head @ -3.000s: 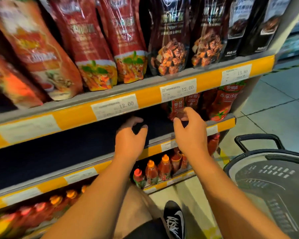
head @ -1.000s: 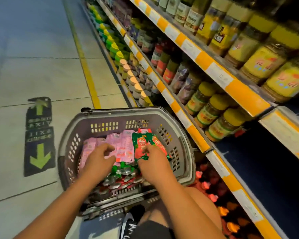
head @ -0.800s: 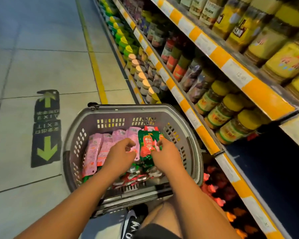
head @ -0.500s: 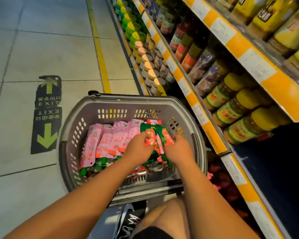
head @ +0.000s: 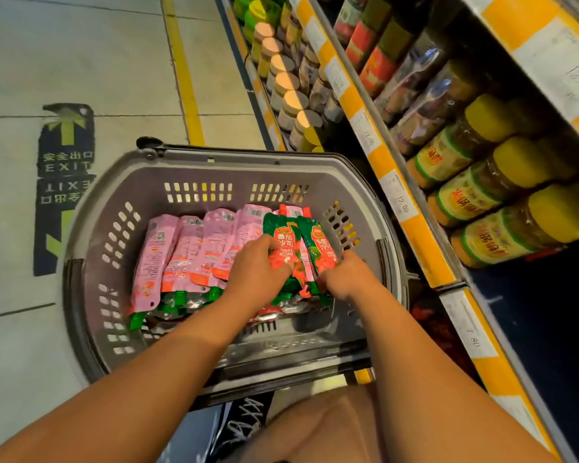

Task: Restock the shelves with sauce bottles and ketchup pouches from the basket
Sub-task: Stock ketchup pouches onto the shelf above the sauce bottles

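Observation:
A grey plastic basket [head: 91, 248] stands on the floor in front of me, filled with ketchup pouches. Several pink-backed pouches [head: 181, 248] lie in a row on its left. At its right, red and green ketchup pouches [head: 283, 243] stand bunched together. My left hand [head: 254, 272] grips that bunch from the left, thumb on the front pouch. My right hand [head: 346, 274] holds the same bunch from the right side, fingers tucked under and hidden.
Shelving with yellow price strips [head: 391, 182] runs along the right, holding yellow-lidded jars [head: 502, 208] and beige-lidded jars [head: 288, 85] lower down. A dark bare shelf section [head: 549, 329] lies at the lower right. Tiled floor with an exit arrow sticker [head: 66, 155] is at left.
I turned from the shelf to the basket. My hands have closed in on the red and green pouches, the left sliding right off the pink ones.

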{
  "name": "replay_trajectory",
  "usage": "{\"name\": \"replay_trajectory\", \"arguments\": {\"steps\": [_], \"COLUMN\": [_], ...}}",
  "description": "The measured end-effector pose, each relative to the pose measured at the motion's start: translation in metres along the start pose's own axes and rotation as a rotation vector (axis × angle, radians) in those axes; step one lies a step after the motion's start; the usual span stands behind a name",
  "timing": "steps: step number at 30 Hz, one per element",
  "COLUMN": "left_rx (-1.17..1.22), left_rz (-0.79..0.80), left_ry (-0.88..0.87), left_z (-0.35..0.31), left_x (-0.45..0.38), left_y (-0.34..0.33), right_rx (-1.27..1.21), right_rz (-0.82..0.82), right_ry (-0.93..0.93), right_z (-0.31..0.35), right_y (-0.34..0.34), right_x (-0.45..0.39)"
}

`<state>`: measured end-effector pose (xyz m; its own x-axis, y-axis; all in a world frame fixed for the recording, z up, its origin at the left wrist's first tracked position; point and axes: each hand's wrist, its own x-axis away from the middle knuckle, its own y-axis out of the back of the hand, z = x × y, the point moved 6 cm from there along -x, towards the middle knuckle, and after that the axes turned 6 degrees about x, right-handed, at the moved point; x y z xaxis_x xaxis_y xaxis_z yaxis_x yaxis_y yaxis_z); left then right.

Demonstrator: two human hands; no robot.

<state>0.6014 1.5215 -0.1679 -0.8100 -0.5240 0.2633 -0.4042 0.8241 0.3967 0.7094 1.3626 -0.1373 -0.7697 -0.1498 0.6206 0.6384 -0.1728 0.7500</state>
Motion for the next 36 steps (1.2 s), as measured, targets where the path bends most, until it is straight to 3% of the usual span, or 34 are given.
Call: {"name": "replay_trajectory", "arguments": {"steps": [7, 12, 23, 33, 36], "left_rx": [0.171, 0.156, 0.203, 0.273, 0.228], "left_rz": [-0.033, 0.010, 0.038, 0.057, 0.033], "left_ry": [0.038, -0.019, -0.017, 0.014, 0.006], "left_z": [0.013, 0.007, 0.006, 0.008, 0.010], "left_x": [-0.003, -0.001, -0.002, 0.002, 0.001], "left_y": [0.004, -0.001, -0.003, -0.003, -0.002], "right_rx": [0.070, 0.155, 0.054, 0.065, 0.058], "right_rz": [0.044, 0.064, 0.042, 0.180, 0.157], "right_ry": [-0.006, -0.013, -0.007, -0.060, -0.080], "right_z": [0.003, 0.011, 0.002, 0.001, 0.000], "right_y": [-0.005, -0.005, -0.005, -0.016, -0.009], "right_x": [-0.016, -0.021, -0.021, -0.016, -0.012]}}
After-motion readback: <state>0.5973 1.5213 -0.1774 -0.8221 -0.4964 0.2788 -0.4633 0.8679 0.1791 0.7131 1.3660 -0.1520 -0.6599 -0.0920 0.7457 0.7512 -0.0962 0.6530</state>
